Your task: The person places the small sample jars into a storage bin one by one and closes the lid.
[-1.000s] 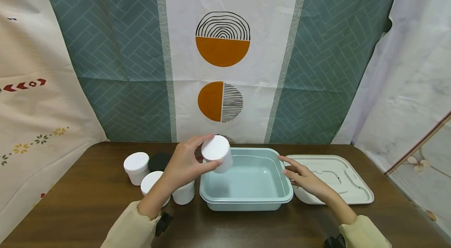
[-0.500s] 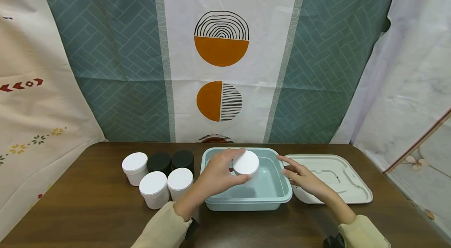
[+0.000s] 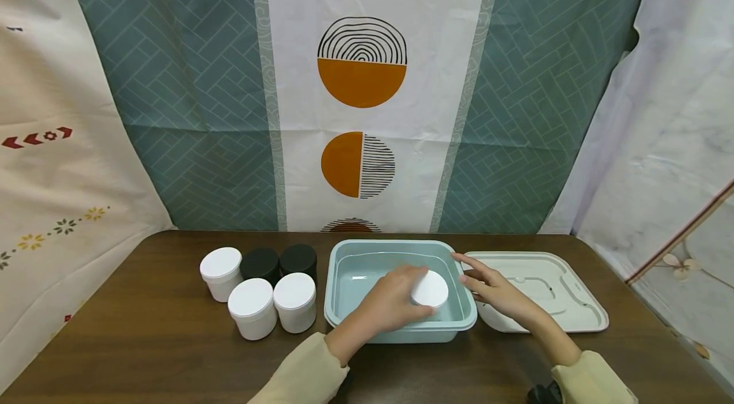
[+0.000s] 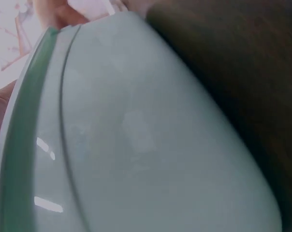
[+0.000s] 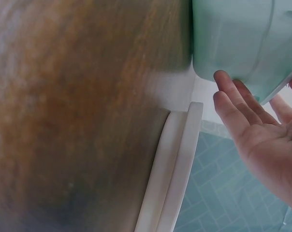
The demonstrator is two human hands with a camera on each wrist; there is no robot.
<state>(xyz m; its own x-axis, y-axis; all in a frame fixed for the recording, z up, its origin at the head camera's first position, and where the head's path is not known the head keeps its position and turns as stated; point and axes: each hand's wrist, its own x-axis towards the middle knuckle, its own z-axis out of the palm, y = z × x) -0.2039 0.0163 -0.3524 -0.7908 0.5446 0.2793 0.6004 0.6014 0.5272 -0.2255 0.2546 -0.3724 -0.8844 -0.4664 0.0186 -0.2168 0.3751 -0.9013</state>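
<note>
My left hand point(image 3: 385, 303) reaches into the pale blue plastic tub point(image 3: 395, 334) and holds a white lidded jar point(image 3: 431, 290) near its right side, thumb and fingers around the jar. My right hand point(image 3: 494, 287) is at the tub's right rim, thumb over the edge. The right wrist view shows the fingers point(image 5: 233, 108) of that hand against the outer wall of the tub point(image 5: 233, 38). In the left wrist view the wall of the tub point(image 4: 136, 121) fills most of the picture, hiding the jar.
Left of the tub stand white lidded jars point(image 3: 252, 310) and two black-lidded jars point(image 3: 260, 266) in a close group. A flat off-white lid point(image 3: 550, 292) lies right of the tub on the brown table point(image 3: 172, 353). Patterned cloth point(image 3: 373, 168) hangs behind the table.
My left hand has carried the white jar rightward from above the tub's left edge and down into its right part. My right hand stays at the rim.
</note>
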